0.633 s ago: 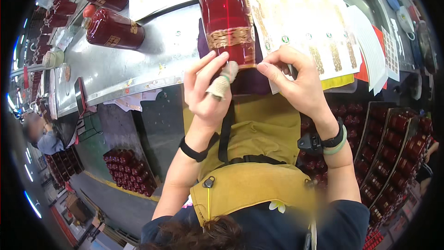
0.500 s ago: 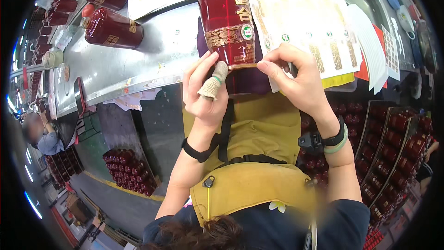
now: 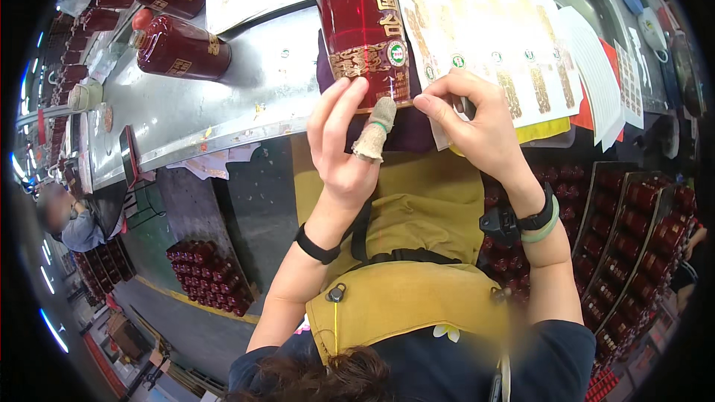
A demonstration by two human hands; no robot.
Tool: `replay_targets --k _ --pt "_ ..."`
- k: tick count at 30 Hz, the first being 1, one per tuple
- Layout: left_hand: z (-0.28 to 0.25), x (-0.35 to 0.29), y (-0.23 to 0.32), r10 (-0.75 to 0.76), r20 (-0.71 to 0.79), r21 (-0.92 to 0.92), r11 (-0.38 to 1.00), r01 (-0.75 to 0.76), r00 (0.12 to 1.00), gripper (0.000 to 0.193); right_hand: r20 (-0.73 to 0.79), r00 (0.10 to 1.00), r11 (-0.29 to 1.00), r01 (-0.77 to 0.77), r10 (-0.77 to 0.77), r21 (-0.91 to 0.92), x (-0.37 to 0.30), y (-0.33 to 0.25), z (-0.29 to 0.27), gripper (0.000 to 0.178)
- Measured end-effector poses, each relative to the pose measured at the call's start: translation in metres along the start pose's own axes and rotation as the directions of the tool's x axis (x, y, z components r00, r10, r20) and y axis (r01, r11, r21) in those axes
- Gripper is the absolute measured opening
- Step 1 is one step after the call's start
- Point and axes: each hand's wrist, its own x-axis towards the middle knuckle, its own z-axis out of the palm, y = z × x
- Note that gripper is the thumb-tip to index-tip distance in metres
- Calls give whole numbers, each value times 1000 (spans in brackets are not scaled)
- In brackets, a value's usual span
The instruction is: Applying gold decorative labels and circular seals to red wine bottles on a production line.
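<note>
A dark red glass bottle point(image 3: 361, 26) with gold lettering and a gold patterned band lies on a purple cloth point(image 3: 417, 128) at the table's front edge, its base toward me. My left hand point(image 3: 341, 145) rests on the base end with its fingers stretched out and apart. A knitted finger cover point(image 3: 375, 130) with a green band sits on one digit, which touches the bottle's lower front. Close to the bottle's lower right corner, my right hand point(image 3: 477, 123) pinches thumb and forefinger together. Whatever is between those fingertips is too small to make out.
Right of the bottle lie white sheets of gold labels point(image 3: 484, 30) with green marks. Another red bottle point(image 3: 182, 48) lies on the metal table point(image 3: 261, 74) to the left, with more behind it. Crates of bottles point(image 3: 625, 246) stand lower right. A co-worker point(image 3: 78, 223) sits far left.
My left hand has shifted right along the bottle's base, and the covered digit now lies across its lower front. My right hand and the bottle have hardly moved.
</note>
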Motion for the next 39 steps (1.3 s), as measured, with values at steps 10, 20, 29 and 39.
replay_targets --k 10,20,29,39 --pt "5 -12 -11 -128 -125 -154 982 109 984 44 8 1000 1000 4 -5 12 -1 -1 -2 16" --pt "7 -4 5 -22 -113 55 998 29 993 42 -4 1000 1000 6 -6 -3 -1 3 -3 18" --pt "7 -11 -8 -330 -146 -311 910 274 932 32 5 1000 999 -18 18 30 -2 1 -3 19" --pt "3 -6 -1 28 -104 118 993 -16 994 43 -14 1000 1000 0 -1 -10 -1 5 -3 18"
